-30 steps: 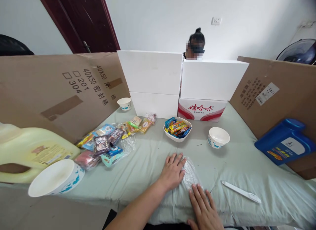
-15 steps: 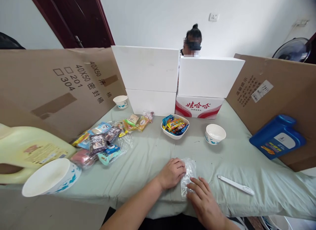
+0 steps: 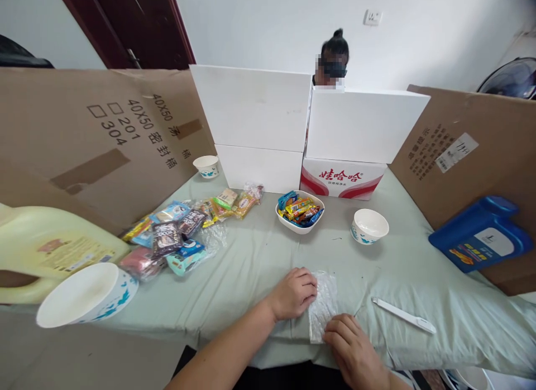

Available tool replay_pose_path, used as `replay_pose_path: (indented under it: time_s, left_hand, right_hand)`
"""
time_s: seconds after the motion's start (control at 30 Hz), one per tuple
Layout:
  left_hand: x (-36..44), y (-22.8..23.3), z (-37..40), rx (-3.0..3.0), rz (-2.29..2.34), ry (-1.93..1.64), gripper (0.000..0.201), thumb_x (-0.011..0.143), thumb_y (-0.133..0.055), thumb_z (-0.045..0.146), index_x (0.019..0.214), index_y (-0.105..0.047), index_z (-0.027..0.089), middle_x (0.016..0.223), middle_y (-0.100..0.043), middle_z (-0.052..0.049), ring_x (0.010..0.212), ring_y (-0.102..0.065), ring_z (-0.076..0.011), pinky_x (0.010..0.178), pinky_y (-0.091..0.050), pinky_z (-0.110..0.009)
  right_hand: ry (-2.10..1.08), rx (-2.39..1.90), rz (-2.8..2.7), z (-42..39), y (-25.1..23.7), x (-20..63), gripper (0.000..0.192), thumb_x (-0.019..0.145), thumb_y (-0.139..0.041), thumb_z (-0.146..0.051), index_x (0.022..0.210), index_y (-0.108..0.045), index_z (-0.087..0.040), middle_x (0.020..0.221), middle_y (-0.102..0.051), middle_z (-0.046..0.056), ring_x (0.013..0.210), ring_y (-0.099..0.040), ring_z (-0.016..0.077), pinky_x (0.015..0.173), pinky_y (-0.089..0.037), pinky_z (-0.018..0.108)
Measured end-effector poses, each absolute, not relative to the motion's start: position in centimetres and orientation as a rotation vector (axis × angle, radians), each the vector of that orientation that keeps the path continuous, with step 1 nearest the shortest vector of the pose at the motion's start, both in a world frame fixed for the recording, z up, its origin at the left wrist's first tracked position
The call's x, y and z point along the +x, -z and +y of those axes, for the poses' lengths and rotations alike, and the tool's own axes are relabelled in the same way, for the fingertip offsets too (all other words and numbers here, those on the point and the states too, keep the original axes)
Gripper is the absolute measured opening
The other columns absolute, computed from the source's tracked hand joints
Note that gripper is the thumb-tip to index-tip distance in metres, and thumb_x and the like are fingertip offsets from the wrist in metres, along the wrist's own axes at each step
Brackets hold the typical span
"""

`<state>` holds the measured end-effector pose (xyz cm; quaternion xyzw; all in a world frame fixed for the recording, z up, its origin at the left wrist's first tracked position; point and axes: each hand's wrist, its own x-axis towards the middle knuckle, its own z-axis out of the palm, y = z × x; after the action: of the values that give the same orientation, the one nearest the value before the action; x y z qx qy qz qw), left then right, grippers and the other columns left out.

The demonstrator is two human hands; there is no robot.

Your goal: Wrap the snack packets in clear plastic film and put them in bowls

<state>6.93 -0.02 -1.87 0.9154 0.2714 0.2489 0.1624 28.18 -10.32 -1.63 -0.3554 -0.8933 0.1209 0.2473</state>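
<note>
Head view: a clear plastic bag (image 3: 322,303) lies flat on the counter (image 3: 259,256), well in front of the snack bowl (image 3: 300,212). Left hand (image 3: 293,293) presses its left edge with fingers curled, right hand (image 3: 355,353) pins the near corner, neither really gripping. It looks featherlight, floppy and slippery, so I'd pinch an edge.

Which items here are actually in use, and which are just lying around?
In use: left hand, right hand, clear plastic bag.
Lying about: white tool, snack bowl, empty bowl, snack packets, blue jug, yellow jug.
</note>
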Motion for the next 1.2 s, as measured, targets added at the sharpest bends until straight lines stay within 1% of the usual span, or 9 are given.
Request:
replay_pose_path:
  time_s: [0.17,0.33,0.47,0.6,0.73,0.9,1.03,1.13,1.2]
  left_hand:
    - [6.9,1.8,-0.1,2.57,0.787,-0.706,0.013,0.087,-0.053,0.02,0.093,-0.064,0.021,0.099,-0.068,-0.004,0.099,-0.057,-0.0195,0.089,-0.041,-0.035]
    - [6.7,2.5,-0.2,2.451,0.875,-0.748,0.055,0.081,-0.042,0.008,0.136,-0.039,0.018,0.11,-0.064,-0.009,0.103,-0.057,-0.0218,0.091,-0.045,-0.04]
    - [6.5,2.9,-0.1,2.387,0.898,-0.806,0.073,0.076,-0.04,0.004,0.145,-0.023,0.018,0.102,-0.064,-0.007,0.097,-0.057,-0.022,0.089,-0.047,-0.041]
    - [6.7,2.3,-0.1,2.408,0.889,-0.855,0.03,0.088,-0.039,0.015,0.112,-0.058,0.018,0.091,-0.063,-0.007,0.087,-0.055,-0.0206,0.082,-0.048,-0.037]
    - [7.2,2.0,0.0,2.535,1.071,-0.793,0.023,0.093,-0.046,0.025,0.077,-0.063,0.019,0.078,-0.058,-0.006,0.081,-0.052,-0.0207,0.076,-0.046,-0.035]
    - [7.4,2.2,0.1,2.544,1.159,-0.753,0.007,0.086,-0.058,0.021,0.087,-0.064,0.019,0.088,-0.059,-0.006,0.087,-0.051,-0.0213,0.081,-0.046,-0.036]
    - [7.4,2.0,0.0,2.513,1.194,-0.735,0.022,0.082,-0.06,0.021,0.104,-0.062,0.019,0.101,-0.059,-0.007,0.096,-0.052,-0.0236,0.088,-0.046,-0.04]
    - [7.3,2.1,0.0,2.489,1.2,-0.764,0.021,0.083,-0.053,0.014,0.101,-0.063,0.019,0.101,-0.059,-0.007,0.096,-0.052,-0.0231,0.088,-0.047,-0.039]
    - [7.2,2.4,0.2,2.435,1.27,-0.845,0.026,0.081,-0.047,0.006,0.097,-0.064,0.019,0.099,-0.059,-0.007,0.094,-0.053,-0.0224,0.087,-0.048,-0.039]
  right_hand:
    - [-0.374,-0.979,-2.368,-8.4,0.4,27.9,0.027,0.092,-0.032,-0.008,0.103,-0.053,-0.021,0.091,-0.064,0.005,0.086,-0.06,0.0165,0.079,-0.048,0.031]
    - [-0.216,-1.482,-2.249,-3.2,1.0,26.5,0.025,0.097,-0.031,-0.017,0.102,-0.055,-0.022,0.088,-0.067,0.003,0.075,-0.065,0.0144,0.065,-0.048,0.025]
    - [-0.08,-1.68,-2.247,-0.9,2.3,25.3,0.022,0.096,-0.034,-0.016,0.093,-0.055,-0.021,0.084,-0.066,0.003,0.065,-0.064,0.0149,0.054,-0.041,0.025]
    - [0.002,-1.742,-2.301,-1.2,3.1,24.3,0.018,0.095,-0.039,-0.017,0.087,-0.053,-0.021,0.081,-0.061,0.002,0.058,-0.06,0.0139,0.048,-0.033,0.025]
    - [0.069,-1.785,-2.313,-1.6,3.0,24.1,0.015,0.095,-0.041,-0.017,0.086,-0.053,-0.021,0.08,-0.059,0.002,0.057,-0.058,0.014,0.049,-0.032,0.026]
    - [0.193,-1.89,-2.192,-1.0,1.7,26.2,0.013,0.092,-0.047,-0.025,0.092,-0.057,-0.017,0.087,-0.061,0.01,0.08,-0.061,0.0244,0.068,-0.045,0.035]
    - [0.29,-1.623,-2.208,-1.8,1.7,27.2,0.028,0.092,-0.043,-0.021,0.116,-0.057,-0.015,0.123,-0.058,0.016,0.121,-0.048,0.0301,0.098,-0.038,0.047]
    - [0.177,-1.264,-2.497,-3.0,2.9,26.4,0.06,0.092,-0.047,-0.041,0.144,-0.036,-0.013,0.147,-0.04,0.015,0.139,-0.028,0.0284,0.11,-0.028,0.047]
    - [0.073,-1.226,-2.628,-3.5,3.6,25.8,0.082,0.088,-0.047,-0.056,0.15,-0.021,-0.009,0.153,-0.03,0.017,0.142,-0.023,0.0288,0.112,-0.026,0.047]
